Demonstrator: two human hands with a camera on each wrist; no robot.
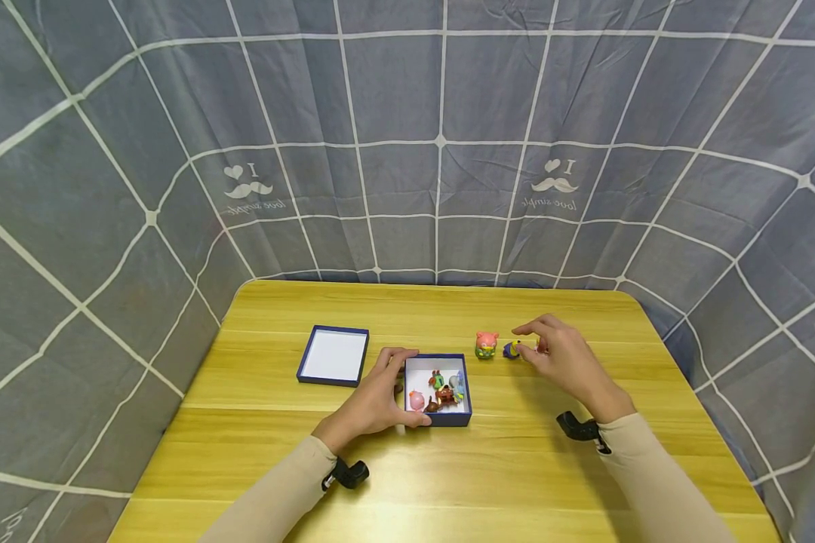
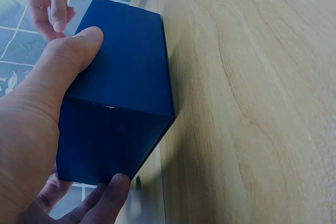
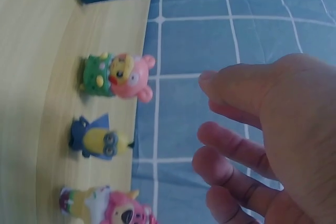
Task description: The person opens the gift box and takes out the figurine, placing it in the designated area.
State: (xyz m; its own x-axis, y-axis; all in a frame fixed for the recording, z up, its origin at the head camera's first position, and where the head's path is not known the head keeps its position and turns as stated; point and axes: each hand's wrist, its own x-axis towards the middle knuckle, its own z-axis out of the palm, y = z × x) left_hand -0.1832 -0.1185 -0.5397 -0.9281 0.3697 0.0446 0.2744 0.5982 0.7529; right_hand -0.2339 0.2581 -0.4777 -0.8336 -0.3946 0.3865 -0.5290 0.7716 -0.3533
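- We see a long, plain beige left sleeve [image 1: 272, 494], smooth and fairly close-fitting, its cuff ending at the wrist.
- We find a matching right sleeve [image 1: 659, 475] in the same beige, just as plain.
- At one cuff we note a stubby black left wrist camera [image 1: 353, 473], angular, with a rounded end.
- At the other we see its twin, a black right wrist camera [image 1: 573, 426], with a small pale fitting [image 1: 602, 446] beside it.
- We see the left hand [image 1: 373, 396] and right hand [image 1: 570, 362] bare beyond the cuffs.
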